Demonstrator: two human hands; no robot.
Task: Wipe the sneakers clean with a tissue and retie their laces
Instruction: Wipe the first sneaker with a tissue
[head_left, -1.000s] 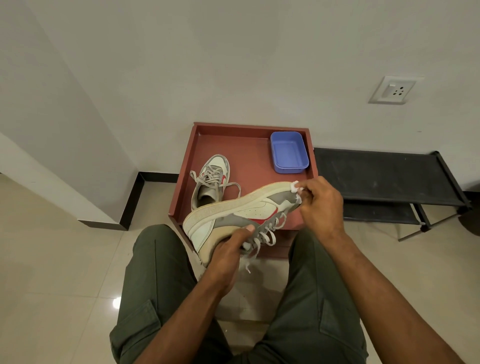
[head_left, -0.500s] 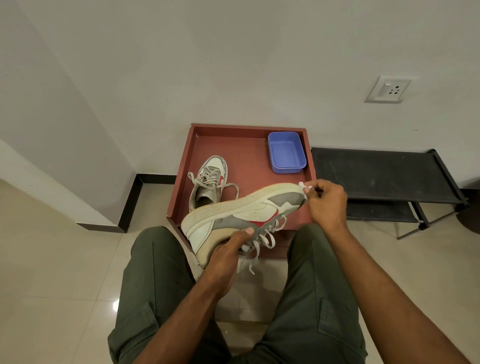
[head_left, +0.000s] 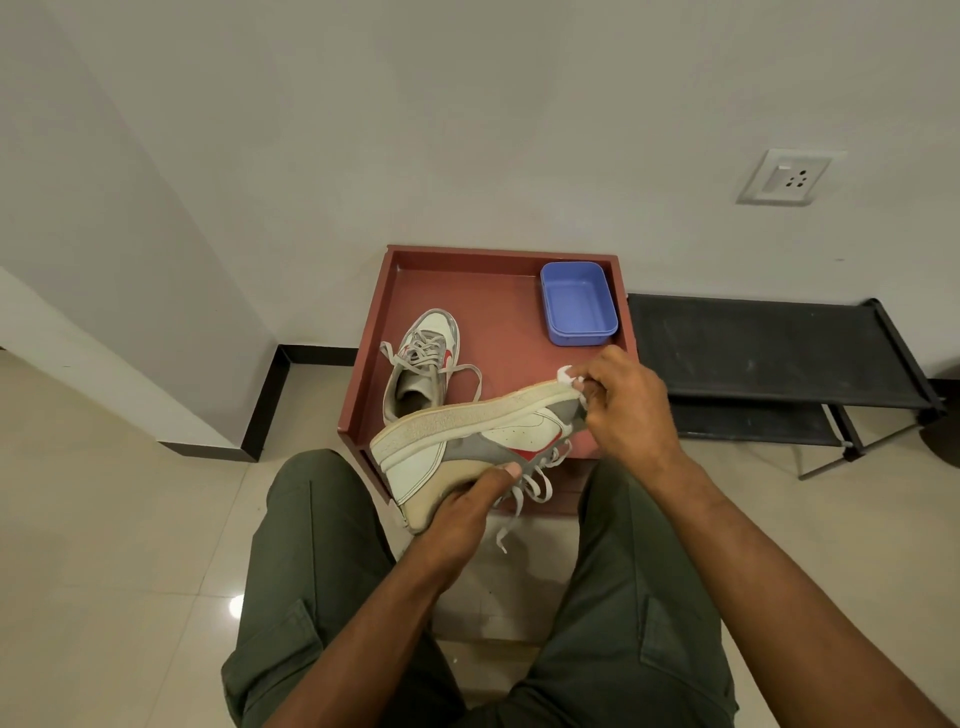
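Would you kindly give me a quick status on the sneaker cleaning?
Left hand grips sneaker, on its side. Right hand pinches tissue at its toe. Second sneaker in tray, laces loose. Nothing in the way.

Surfaces as I see them: held sneaker (head_left: 483, 441), smooth white leather-look panels, matt grey suede-look patches, rough gritty sole edge; flat cloth laces (head_left: 524, 493). Tissue (head_left: 567, 375), soft white paper, crumpled. Tray (head_left: 374, 358), matt red-brown, painted finish. Blue box (head_left: 577, 304), smooth plastic, semi-gloss. Floor (head_left: 130, 519), glossy tile. Rack (head_left: 769, 348), matt black, fabric-look top.
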